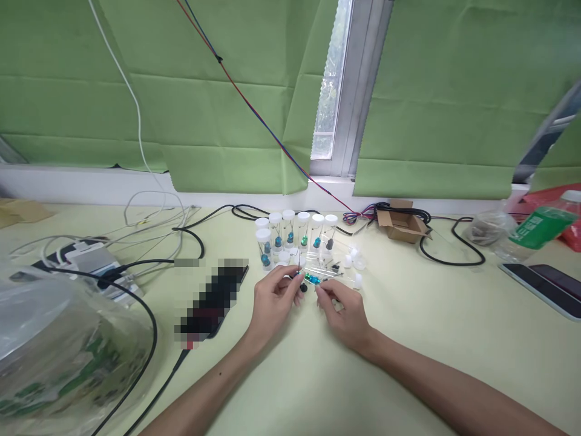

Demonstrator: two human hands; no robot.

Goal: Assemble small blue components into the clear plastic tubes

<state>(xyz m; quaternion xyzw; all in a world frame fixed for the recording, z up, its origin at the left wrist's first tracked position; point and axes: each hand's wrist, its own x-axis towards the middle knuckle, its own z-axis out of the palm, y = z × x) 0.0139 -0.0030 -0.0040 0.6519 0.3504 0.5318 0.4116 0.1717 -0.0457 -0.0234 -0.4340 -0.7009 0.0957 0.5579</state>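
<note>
In the middle of the table, my left hand (273,297) is closed in a pinch around a small dark part with thin wire leads, one lead pointing up. Opposite it, the fingertips of my right hand (345,312) pinch the end of a small blue-green piece (313,278) that spans the gap between both hands. Just below that piece is a round black part (304,288). Behind my hands stand several clear vials (303,230) with white caps, holding blue, green or dark parts with wire leads. More clear tubes (338,277) lie beyond my right fingers.
To the left are a pixelated phone (218,297) with a cable, a white power strip (93,266) and a large clear plastic bag (68,345). An open cardboard box (402,223), black cables, a green-labelled bottle (540,227) and a phone (544,290) lie to the right.
</note>
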